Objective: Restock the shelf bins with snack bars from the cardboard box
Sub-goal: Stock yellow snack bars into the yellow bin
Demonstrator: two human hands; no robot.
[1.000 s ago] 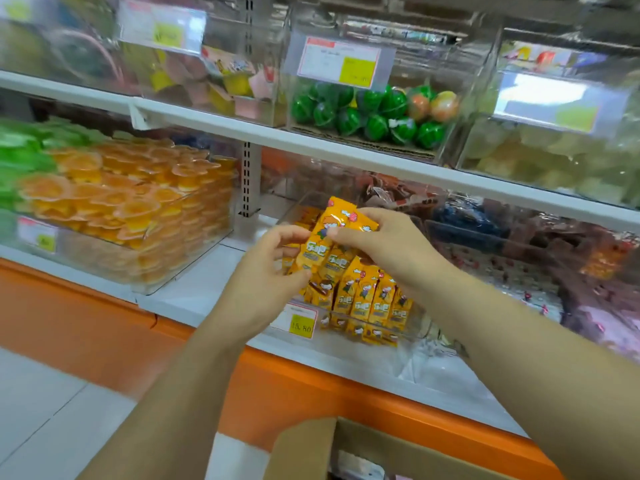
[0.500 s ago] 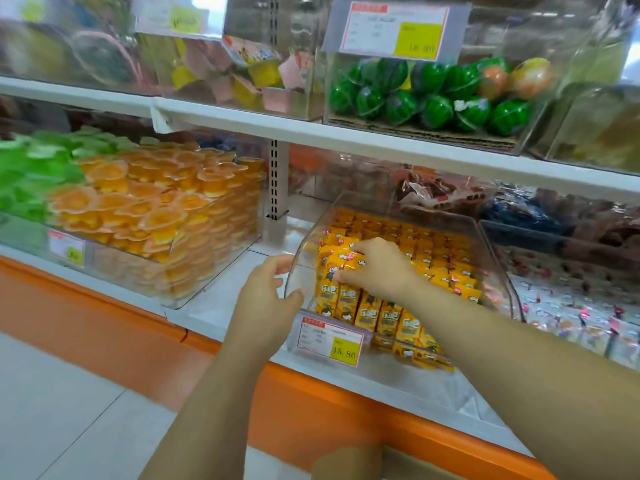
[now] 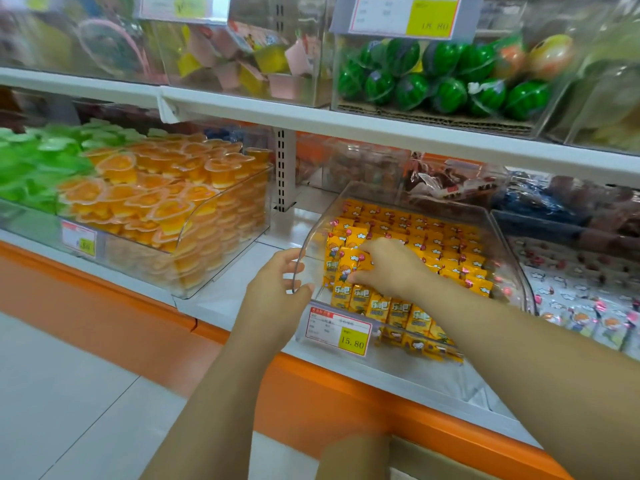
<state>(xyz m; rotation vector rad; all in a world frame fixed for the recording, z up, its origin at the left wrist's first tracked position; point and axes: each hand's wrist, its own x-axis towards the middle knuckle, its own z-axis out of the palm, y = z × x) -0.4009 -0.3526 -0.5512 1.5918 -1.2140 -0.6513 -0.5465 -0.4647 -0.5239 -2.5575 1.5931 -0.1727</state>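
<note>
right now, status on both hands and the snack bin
Left hand grips clear bin at left wall. Right hand holds snack bars inside it. Nothing in the way.

Orange jelly cups heaped at left, green jelly cups just beside, further left. Small price tag in front of them. One level up: pink and yellow cups, then watermelon-striped balls on corrugated card, a larger price tag above. Slotted post at the back. Dark packets behind, white packets far right. Orange base panel below, over pale floor tiles.
</note>
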